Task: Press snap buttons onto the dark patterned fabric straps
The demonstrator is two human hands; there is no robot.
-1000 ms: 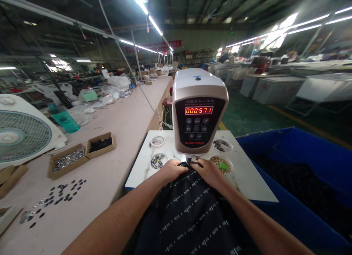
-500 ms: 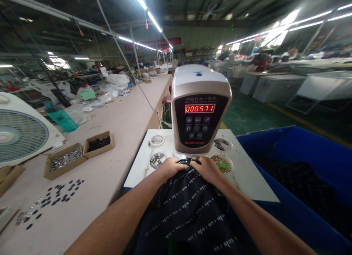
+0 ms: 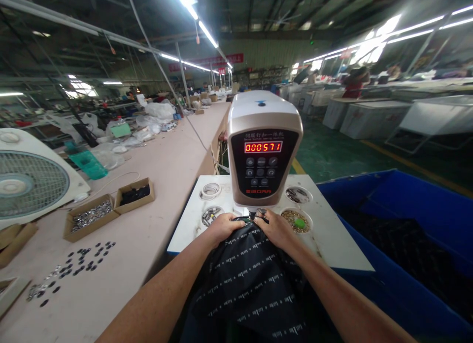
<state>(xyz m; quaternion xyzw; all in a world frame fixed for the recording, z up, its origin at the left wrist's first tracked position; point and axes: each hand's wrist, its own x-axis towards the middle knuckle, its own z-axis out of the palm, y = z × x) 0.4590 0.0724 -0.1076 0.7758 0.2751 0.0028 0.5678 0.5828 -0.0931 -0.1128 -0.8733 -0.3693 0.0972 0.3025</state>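
Observation:
My left hand and my right hand both grip the top edge of a black garment with small white lettering. They hold that edge right under the head of a white and gold press machine, whose red display reads 000571. The garment hangs down between my forearms toward me. The machine stands on a white table with round wells of small metal parts. My fingertips are partly hidden under the machine head.
A long pink workbench runs along the left, with two cardboard boxes of fasteners, loose black buttons and a white fan. A blue bin holding dark cloth stands to the right. Other people work far off at the back right.
Both hands and the garment edge stay under the machine head; the cloth has shifted slightly. The counter reading is unchanged.

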